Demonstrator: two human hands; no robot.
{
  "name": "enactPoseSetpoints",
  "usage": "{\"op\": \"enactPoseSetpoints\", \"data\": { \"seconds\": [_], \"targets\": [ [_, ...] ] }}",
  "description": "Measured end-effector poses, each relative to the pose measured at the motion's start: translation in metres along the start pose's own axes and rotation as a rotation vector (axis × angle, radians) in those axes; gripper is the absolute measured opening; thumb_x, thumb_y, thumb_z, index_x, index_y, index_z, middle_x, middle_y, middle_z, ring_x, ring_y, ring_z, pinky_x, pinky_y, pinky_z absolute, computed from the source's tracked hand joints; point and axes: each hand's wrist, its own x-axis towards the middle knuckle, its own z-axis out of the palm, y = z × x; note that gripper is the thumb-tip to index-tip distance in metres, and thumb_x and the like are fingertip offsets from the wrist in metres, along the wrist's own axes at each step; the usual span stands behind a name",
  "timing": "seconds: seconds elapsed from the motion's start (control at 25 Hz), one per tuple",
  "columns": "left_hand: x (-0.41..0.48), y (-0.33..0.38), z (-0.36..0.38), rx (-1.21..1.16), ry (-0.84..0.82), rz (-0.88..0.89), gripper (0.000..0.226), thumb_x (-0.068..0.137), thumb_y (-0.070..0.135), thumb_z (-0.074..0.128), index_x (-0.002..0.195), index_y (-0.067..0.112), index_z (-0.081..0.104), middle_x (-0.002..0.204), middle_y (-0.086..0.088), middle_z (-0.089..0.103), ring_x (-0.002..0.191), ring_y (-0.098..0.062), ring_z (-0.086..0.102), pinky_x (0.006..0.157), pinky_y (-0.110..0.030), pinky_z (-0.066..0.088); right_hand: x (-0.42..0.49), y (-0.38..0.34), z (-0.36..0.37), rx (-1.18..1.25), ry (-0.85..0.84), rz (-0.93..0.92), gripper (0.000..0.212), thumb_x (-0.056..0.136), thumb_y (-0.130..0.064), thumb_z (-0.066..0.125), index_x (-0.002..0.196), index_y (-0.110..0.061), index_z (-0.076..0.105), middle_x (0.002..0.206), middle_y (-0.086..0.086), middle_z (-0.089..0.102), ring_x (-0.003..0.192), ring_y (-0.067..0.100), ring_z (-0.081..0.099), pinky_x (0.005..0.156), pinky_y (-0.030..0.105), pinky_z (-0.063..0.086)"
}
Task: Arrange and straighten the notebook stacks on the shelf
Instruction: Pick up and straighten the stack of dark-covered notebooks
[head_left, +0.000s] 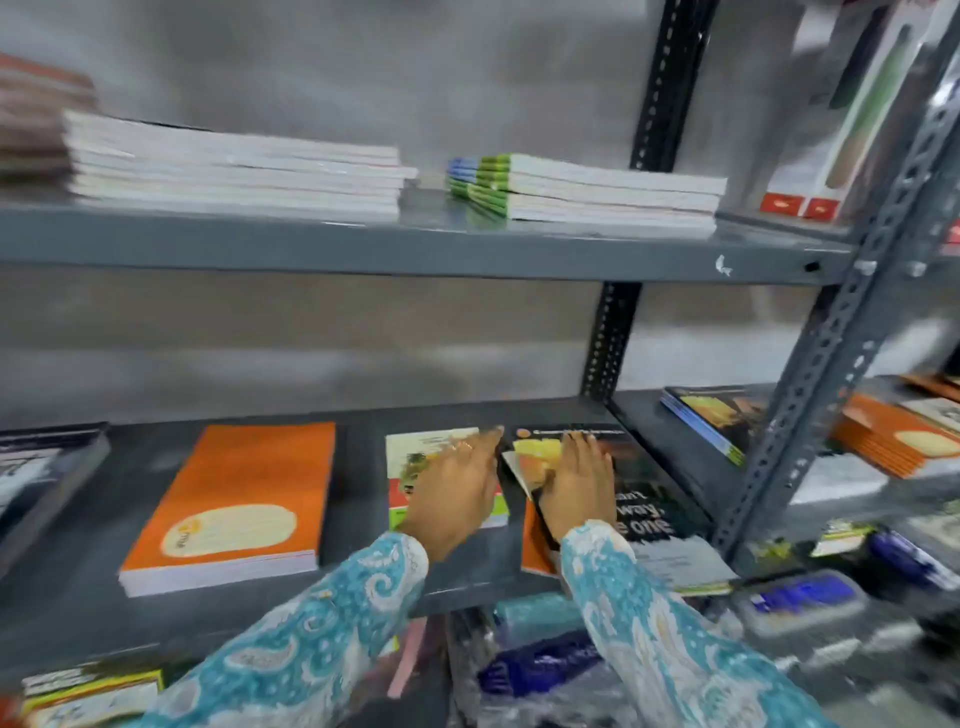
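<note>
Notebook stacks sit on two grey metal shelves, and I count them as best the blur allows. On the upper shelf (415, 249) I see two clear stacks: a wide white one (234, 166) at upper left of the frame, and a smaller one with green and blue spines (587, 192) to its right, well apart. A brownish pile (36, 119) at the far upper left is too smeared to count.

On the lower shelf (358, 519) I make out four: a dark stack (41, 478) at the left edge, an orange notebook stack (234, 504) beside it, a pale green-and-red notebook (441, 452) in the middle, and a dark-covered stack (649, 499) to the right of that.

My left hand (454, 493) lies flat on the pale notebook, fingers stretched out and loose, gripping nothing. My right hand (579, 488) rests palm down on the dark-covered stack, fingers straight and together, also gripping nothing; a loose yellow-orange cover (530, 462) sticks out askew just left of it, between the two hands. Both sleeves are teal with a pale paisley print.

Beyond the slotted upright (831, 405) at the right, I count two more stacks, one dark (717, 415) and one orange (893, 441).
</note>
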Motion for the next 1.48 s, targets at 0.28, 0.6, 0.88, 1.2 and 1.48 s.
{"op": "enactPoseSetpoints", "data": {
  "seconds": [0.28,0.6,0.88,1.2,1.48],
  "targets": [
    [0.038,0.057,0.092,-0.235,-0.462,-0.49,0.045,0.087,0.015,0.048,0.129,0.002,0.038,0.124,-0.024,0.057,0.112,-0.041,0.055,0.088,-0.044,0.048,0.013,0.087,0.006,-0.075,-0.536,0.644,0.122,0.058,-0.073,0.067,0.148,-0.009,0.016,0.155,0.013,0.022,0.14,0.036,0.022,0.115,0.05,0.022],
    [0.039,0.072,0.115,-0.156,-0.424,-0.66,0.065,0.082,0.007,0.058,0.138,0.004,0.026,0.127,-0.02,0.054,0.118,-0.038,0.051,0.094,-0.04,0.046,0.022,0.097,0.0,-0.161,-0.482,0.696,0.109,0.043,-0.07,0.078,0.127,-0.012,0.04,0.129,0.017,0.051,0.116,0.033,0.046,0.097,0.041,0.037],
    [0.035,0.053,0.069,-0.37,-0.092,-0.43,0.055,0.081,0.001,0.06,0.132,0.015,0.048,0.118,-0.013,0.067,0.108,-0.032,0.062,0.091,-0.036,0.051,0.042,0.079,-0.03,0.241,0.001,0.724,0.035,0.077,-0.006,0.068,0.107,0.004,0.052,0.113,0.025,0.062,0.107,0.042,0.057,0.085,0.046,0.05],
    [-0.008,-0.065,-0.043,-0.237,0.347,-0.576,0.056,0.076,-0.014,0.046,0.127,0.007,0.053,0.122,-0.018,0.064,0.114,-0.035,0.058,0.097,-0.036,0.043,0.033,-0.087,-0.012,0.587,-0.237,0.519,0.036,0.08,-0.002,0.058,0.115,0.001,0.057,0.12,0.023,0.062,0.112,0.038,0.058,0.098,0.043,0.049],
    [-0.105,-0.231,-0.162,-0.246,0.594,-0.729,0.057,0.075,-0.014,0.05,0.124,0.016,0.045,0.118,-0.014,0.067,0.108,-0.033,0.063,0.091,-0.046,0.052,-0.011,-0.295,0.007,0.824,-0.397,0.376,0.041,0.085,-0.001,0.056,0.126,-0.005,0.055,0.126,0.017,0.062,0.116,0.033,0.058,0.098,0.035,0.046]
  ]
}}
